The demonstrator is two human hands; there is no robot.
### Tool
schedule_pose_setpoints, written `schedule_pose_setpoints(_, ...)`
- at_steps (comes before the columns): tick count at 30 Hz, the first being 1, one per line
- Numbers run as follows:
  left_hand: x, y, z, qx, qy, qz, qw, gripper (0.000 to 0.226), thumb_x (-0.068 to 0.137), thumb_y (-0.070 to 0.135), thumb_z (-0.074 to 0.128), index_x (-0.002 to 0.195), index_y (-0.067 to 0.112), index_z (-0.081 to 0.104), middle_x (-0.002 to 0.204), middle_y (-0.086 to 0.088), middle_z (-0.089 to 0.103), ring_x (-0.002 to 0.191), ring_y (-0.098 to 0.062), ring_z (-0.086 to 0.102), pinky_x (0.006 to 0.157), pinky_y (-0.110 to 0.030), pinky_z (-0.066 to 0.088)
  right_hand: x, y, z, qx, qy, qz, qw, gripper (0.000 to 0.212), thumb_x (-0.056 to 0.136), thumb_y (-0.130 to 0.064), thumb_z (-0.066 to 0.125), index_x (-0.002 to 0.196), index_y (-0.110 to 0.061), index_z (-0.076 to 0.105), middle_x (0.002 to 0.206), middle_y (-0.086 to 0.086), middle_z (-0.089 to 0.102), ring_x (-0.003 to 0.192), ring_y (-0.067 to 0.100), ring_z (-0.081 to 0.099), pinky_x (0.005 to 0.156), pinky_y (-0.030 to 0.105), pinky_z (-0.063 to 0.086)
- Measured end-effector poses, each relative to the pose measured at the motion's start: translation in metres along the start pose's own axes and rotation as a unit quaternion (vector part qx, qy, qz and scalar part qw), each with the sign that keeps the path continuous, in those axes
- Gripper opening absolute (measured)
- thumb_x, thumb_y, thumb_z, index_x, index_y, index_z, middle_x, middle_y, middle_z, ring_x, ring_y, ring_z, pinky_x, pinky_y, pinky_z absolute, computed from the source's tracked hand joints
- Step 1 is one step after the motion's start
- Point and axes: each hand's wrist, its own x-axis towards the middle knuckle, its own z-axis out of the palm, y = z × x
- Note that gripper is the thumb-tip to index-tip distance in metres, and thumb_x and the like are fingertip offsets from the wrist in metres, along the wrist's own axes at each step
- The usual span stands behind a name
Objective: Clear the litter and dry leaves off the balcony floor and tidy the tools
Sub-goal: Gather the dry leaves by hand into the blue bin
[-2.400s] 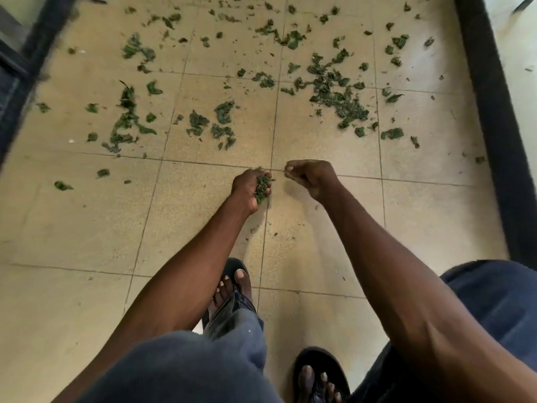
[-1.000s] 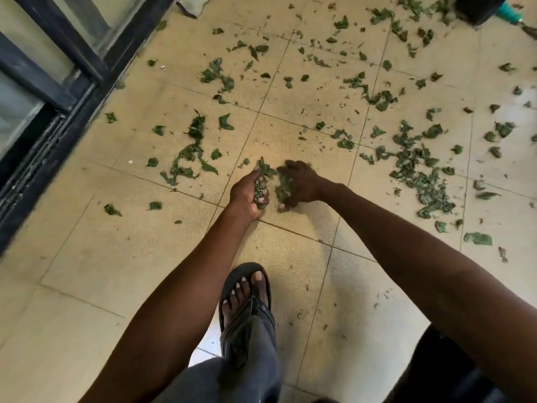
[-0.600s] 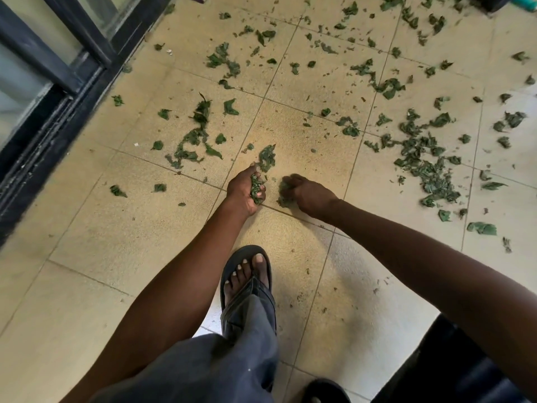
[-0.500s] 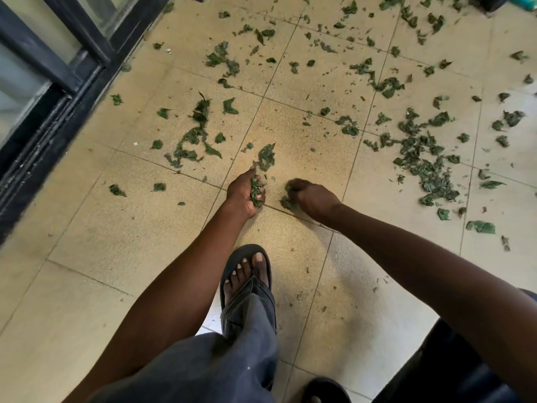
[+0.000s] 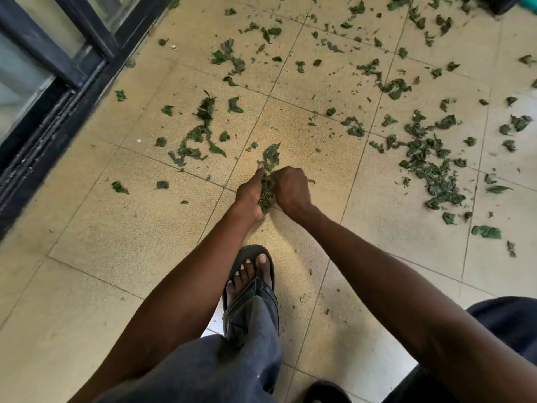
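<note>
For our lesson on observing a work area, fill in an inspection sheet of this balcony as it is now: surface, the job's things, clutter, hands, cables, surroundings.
Surface: tiled floor, beige, dusty, crumbs along the grout lines.
Job's things: leaf bunch gathered between both hands; big leaf patch to the right; smaller leaf patch to the left.
Clutter: white scrap near the door frame.
Hands: left hand grips leaves; right hand, fingers curled, pushes leaves in.
Cables: nothing seen.
Surroundings: black door frame at left; sandalled foot below the hands.

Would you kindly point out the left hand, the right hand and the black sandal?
left hand [image 5: 249,196], head view, back of the hand.
right hand [image 5: 291,189], head view, back of the knuckles.
black sandal [image 5: 250,251], head view, front rim ahead of the toes.
</note>
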Motion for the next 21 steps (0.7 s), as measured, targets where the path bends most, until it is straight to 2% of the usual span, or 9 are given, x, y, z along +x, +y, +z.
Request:
schedule_pose_setpoints(2, 0.000, 0.004, -0.002, -0.016, -0.008, 0.004, 1.000, 0.053, 0.086, 0.050, 0.068, 0.110, 0.002, 0.070, 0.104, -0.018, 0.073, 0.093, -0.032, 0.072, 0.084, -0.046, 0.058, 0.000, -0.016, 0.001, -0.052, -0.065, -0.036, 0.996, 0.022, 0.091, -0.001, 0.049, 0.093, 0.000, 0.071, 0.085, 0.016, 0.069, 0.077, 0.028, 0.065, 0.060, 0.028, 0.041)
schedule_pose_setpoints(5, 0.001, 0.011, -0.009, -0.051, -0.021, 0.013, 0.998, 0.046, 0.092, 0.042, 0.063, 0.115, 0.001, 0.068, 0.113, -0.018, 0.070, 0.098, -0.029, 0.069, 0.086, -0.039, 0.057, 0.006, -0.024, 0.004, 0.033, -0.131, -0.021, 0.991, 0.025, 0.090, 0.000, 0.046, 0.101, 0.000, 0.068, 0.089, 0.013, 0.063, 0.081, 0.026, 0.060, 0.054, 0.024, 0.036)
schedule_pose_setpoints(9, -0.001, 0.018, -0.016, -0.084, -0.045, 0.015, 0.995, 0.029, 0.098, 0.032, 0.056, 0.093, 0.006, 0.071, 0.093, -0.013, 0.072, 0.081, -0.023, 0.070, 0.076, -0.032, 0.056, 0.004, -0.029, 0.009, 0.161, -0.016, 0.014, 0.987, 0.028, 0.087, 0.005, 0.048, 0.106, -0.003, 0.068, 0.095, 0.007, 0.067, 0.081, 0.019, 0.062, 0.065, 0.025, 0.047)
schedule_pose_setpoints(13, -0.007, 0.026, -0.020, -0.096, -0.072, 0.015, 0.993, 0.021, 0.094, 0.022, 0.060, 0.101, 0.004, 0.070, 0.108, -0.015, 0.071, 0.093, -0.025, 0.070, 0.086, -0.035, 0.055, 0.010, -0.034, 0.019, 0.151, 0.065, -0.007, 0.986, 0.025, 0.080, 0.007, 0.052, 0.086, -0.005, 0.073, 0.090, 0.009, 0.071, 0.080, 0.020, 0.061, 0.073, 0.030, 0.046)
schedule_pose_setpoints(15, -0.006, 0.032, -0.024, -0.111, -0.054, 0.019, 0.992, 0.017, 0.094, 0.016, 0.058, 0.101, 0.004, 0.068, 0.118, -0.017, 0.065, 0.097, -0.026, 0.067, 0.089, -0.036, 0.054, 0.021, -0.035, 0.020, 0.096, 0.042, -0.005, 0.995, 0.019, 0.079, -0.002, 0.058, 0.086, -0.010, 0.074, 0.093, 0.004, 0.070, 0.086, 0.018, 0.059, 0.077, 0.030, 0.041)
schedule_pose_setpoints(16, -0.005, 0.034, -0.026, -0.117, -0.042, 0.022, 0.992, 0.015, 0.094, 0.014, 0.055, 0.098, 0.004, 0.066, 0.115, -0.017, 0.064, 0.089, -0.024, 0.068, 0.082, -0.034, 0.057, 0.027, -0.034, 0.017, 0.113, -0.013, 0.000, 0.994, 0.015, 0.080, -0.005, 0.063, 0.087, -0.010, 0.075, 0.091, 0.005, 0.072, 0.082, 0.015, 0.061, 0.075, 0.027, 0.042)
schedule_pose_setpoints(18, -0.003, 0.040, -0.032, -0.112, -0.015, 0.030, 0.993, 0.014, 0.096, 0.011, 0.051, 0.096, 0.005, 0.064, 0.092, -0.011, 0.063, 0.056, -0.015, 0.062, 0.049, -0.023, 0.052, 0.039, -0.031, 0.004, 0.200, -0.126, 0.002, 0.972, 0.011, 0.082, -0.009, 0.072, 0.092, -0.006, 0.076, 0.089, 0.009, 0.075, 0.064, 0.004, 0.064, 0.063, 0.018, 0.049)
schedule_pose_setpoints(20, 0.000, 0.046, -0.038, -0.117, -0.007, 0.024, 0.993, 0.011, 0.095, 0.008, 0.052, 0.086, 0.006, 0.060, 0.064, -0.004, 0.054, 0.037, -0.010, 0.049, 0.035, -0.017, 0.038, 0.054, -0.022, -0.006, 0.223, -0.084, -0.009, 0.971, 0.021, 0.085, -0.010, 0.071, 0.105, -0.003, 0.073, 0.103, 0.013, 0.073, 0.070, 0.003, 0.068, 0.065, 0.019, 0.054)
schedule_pose_setpoints(21, 0.003, 0.049, -0.041, -0.119, -0.001, 0.022, 0.993, 0.013, 0.094, 0.008, 0.055, 0.080, 0.010, 0.056, 0.058, -0.002, 0.050, 0.035, -0.009, 0.046, 0.034, -0.016, 0.035, 0.064, -0.015, -0.007, 0.191, -0.046, -0.015, 0.980, 0.031, 0.085, -0.011, 0.071, 0.114, -0.003, 0.069, 0.115, 0.014, 0.069, 0.087, 0.010, 0.070, 0.078, 0.025, 0.055)
